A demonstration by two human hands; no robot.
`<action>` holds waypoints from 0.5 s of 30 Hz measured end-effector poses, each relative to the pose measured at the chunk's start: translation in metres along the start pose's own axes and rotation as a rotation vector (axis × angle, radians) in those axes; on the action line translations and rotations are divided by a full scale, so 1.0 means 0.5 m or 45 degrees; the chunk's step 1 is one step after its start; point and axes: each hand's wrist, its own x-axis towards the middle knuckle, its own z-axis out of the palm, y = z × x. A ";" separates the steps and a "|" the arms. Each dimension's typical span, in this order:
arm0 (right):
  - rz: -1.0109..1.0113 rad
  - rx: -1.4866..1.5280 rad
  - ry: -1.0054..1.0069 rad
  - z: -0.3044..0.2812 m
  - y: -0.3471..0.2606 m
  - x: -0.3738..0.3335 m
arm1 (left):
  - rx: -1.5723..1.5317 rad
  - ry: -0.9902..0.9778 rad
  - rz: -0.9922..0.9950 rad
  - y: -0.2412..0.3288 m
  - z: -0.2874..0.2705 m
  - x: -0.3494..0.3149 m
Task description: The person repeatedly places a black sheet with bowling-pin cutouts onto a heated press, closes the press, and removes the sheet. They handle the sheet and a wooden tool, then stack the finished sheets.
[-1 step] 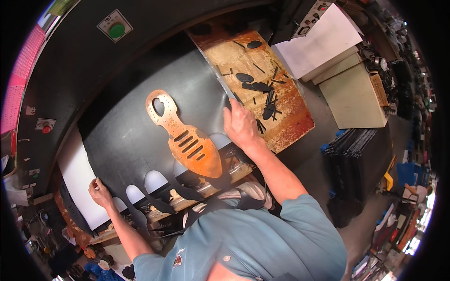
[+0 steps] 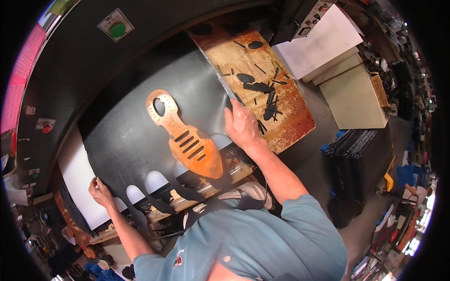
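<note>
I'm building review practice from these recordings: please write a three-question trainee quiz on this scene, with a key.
1. Multiple choice: what colour is the slotted plate lying on the black sheet?
a) blue
b) orange
c) white

2. True or false: the left hand is resting on that plate.

3. Short answer: which hand is nearer the black pieces scattered on the worn board?

Key:
1. b
2. False; it is at the sheet's left edge.
3. The right hand.
</note>
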 end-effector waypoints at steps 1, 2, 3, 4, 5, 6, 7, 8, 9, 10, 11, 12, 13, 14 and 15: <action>0.042 0.024 -0.040 -0.006 -0.003 0.004 | -0.013 0.004 0.028 0.000 0.004 0.000; 0.082 0.046 -0.084 -0.014 -0.008 0.006 | -0.023 0.030 0.047 -0.001 0.010 0.000; 0.107 0.064 -0.111 -0.023 -0.013 0.008 | -0.025 0.053 0.097 -0.004 0.013 0.000; -0.068 -0.013 -0.001 -0.034 -0.020 0.005 | -0.041 0.073 0.086 -0.008 0.017 0.000; -0.179 -0.114 0.081 -0.043 -0.029 -0.001 | -0.058 0.073 0.069 -0.011 0.020 0.000; -0.362 -0.174 0.184 -0.050 -0.038 -0.007 | -0.091 0.058 0.065 -0.014 0.023 0.000; -0.469 -0.268 0.254 -0.055 -0.048 -0.018 | -0.138 0.034 0.067 -0.015 0.027 0.002; -0.540 -0.098 0.183 -0.048 -0.063 -0.030 | -0.164 0.021 0.067 -0.015 0.029 0.002; -0.537 0.011 0.015 -0.041 -0.078 -0.049 | -0.200 0.028 0.078 -0.014 0.029 0.003; -0.548 0.055 -0.095 -0.022 -0.099 -0.069 | -0.179 0.002 0.069 -0.011 0.030 0.004; -0.551 0.159 -0.225 0.000 -0.119 -0.086 | -0.177 0.023 0.089 -0.009 0.027 0.004; -0.599 0.081 -0.251 0.018 -0.134 -0.105 | -0.169 -0.007 0.065 -0.005 0.026 0.003; -0.585 -0.017 -0.381 0.034 -0.143 -0.120 | -0.167 -0.009 0.056 -0.001 0.022 0.003; -0.628 -0.026 -0.280 0.042 -0.141 -0.124 | -0.166 -0.005 0.057 0.003 0.020 0.002; -0.626 -0.057 -0.270 0.051 -0.138 -0.131 | -0.181 -0.016 0.030 0.008 0.017 0.002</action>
